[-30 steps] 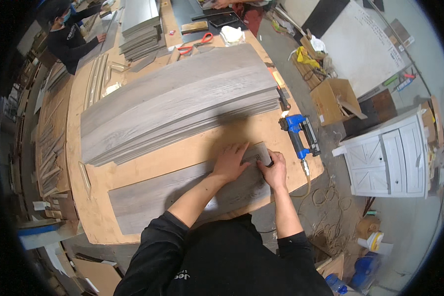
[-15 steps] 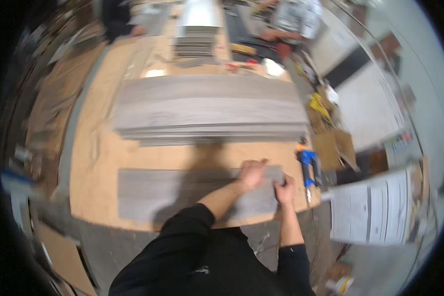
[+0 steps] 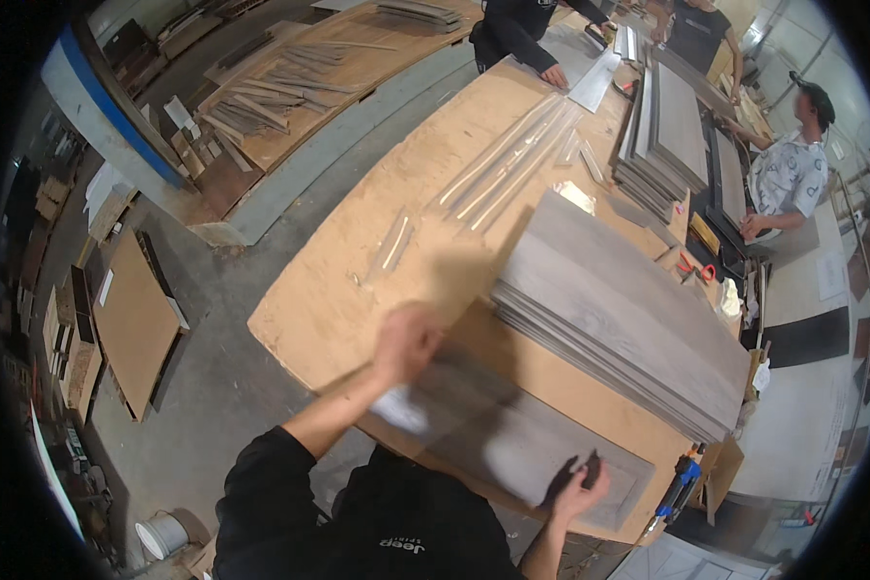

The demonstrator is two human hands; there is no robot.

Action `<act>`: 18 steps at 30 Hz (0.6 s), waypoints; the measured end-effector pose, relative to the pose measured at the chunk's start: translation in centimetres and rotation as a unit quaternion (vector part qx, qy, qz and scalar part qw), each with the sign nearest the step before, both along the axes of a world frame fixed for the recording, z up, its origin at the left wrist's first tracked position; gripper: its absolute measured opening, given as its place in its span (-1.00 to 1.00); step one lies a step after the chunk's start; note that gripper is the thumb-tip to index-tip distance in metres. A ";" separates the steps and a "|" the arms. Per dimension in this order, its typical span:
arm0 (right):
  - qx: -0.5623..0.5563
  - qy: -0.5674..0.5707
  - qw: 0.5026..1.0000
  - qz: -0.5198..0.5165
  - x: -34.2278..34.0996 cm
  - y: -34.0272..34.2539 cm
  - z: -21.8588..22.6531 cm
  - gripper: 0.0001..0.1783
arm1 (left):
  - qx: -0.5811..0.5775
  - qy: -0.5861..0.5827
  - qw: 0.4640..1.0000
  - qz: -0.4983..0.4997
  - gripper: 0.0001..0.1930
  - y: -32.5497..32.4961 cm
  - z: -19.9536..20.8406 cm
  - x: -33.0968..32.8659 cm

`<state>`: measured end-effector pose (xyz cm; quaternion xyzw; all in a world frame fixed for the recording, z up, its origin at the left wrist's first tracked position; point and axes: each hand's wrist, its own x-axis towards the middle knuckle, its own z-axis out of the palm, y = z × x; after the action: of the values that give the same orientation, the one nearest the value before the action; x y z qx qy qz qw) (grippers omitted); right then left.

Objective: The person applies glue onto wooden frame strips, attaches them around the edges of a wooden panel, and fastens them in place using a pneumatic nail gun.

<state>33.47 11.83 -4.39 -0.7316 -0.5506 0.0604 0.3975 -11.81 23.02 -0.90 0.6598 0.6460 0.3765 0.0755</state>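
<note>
A grey wood-grain plank (image 3: 512,449) lies along the near edge of the table. Over its left end is my left hand (image 3: 406,343), blurred and curled closed; whatever it may hold is hidden. My right hand (image 3: 580,493) is above the plank's right end, fingers pinched on a small dark piece (image 3: 592,468) whose kind I cannot make out. A pale patch (image 3: 401,410) shows on the plank beneath my left hand; I cannot tell whether it is glare. Just beyond the plank rests a stack of similar grey planks (image 3: 628,309).
A blue and black hand tool (image 3: 681,483) lies at the table's right edge, with red-handled pliers (image 3: 696,271) farther back. Thin clear-wrapped strips (image 3: 503,164) lie on the wooden tabletop (image 3: 358,242). Co-workers, one in a patterned shirt (image 3: 788,179), stand around the far end.
My view has turned left. My left hand has moved from the plank's right end to its left end. The right hand has stayed near the right end and is now raised off its edge.
</note>
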 end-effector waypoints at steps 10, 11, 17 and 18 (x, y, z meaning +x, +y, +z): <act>-0.089 0.138 0.948 0.271 -25.5 7.7 5.1 -0.60 | -0.241 0.010 0.951 0.191 -0.19 9.6 0.5 -11.5; -0.089 0.158 0.943 0.280 -27.0 8.0 5.2 -0.61 | -0.255 0.005 0.950 0.182 -0.19 9.9 0.4 -11.9; -0.160 0.174 0.918 0.320 -29.8 10.2 5.1 -0.55 | -0.271 0.019 0.948 0.168 -0.18 6.0 2.2 -9.4; -0.163 0.138 0.916 0.341 -30.2 10.8 5.2 -0.53 | -0.277 0.019 0.946 0.167 -0.18 5.3 2.0 -9.4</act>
<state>3.31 22.67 0.86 -0.5384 -0.6887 0.3816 0.3004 -21.25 28.28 1.15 0.5023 0.8272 0.1772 0.1788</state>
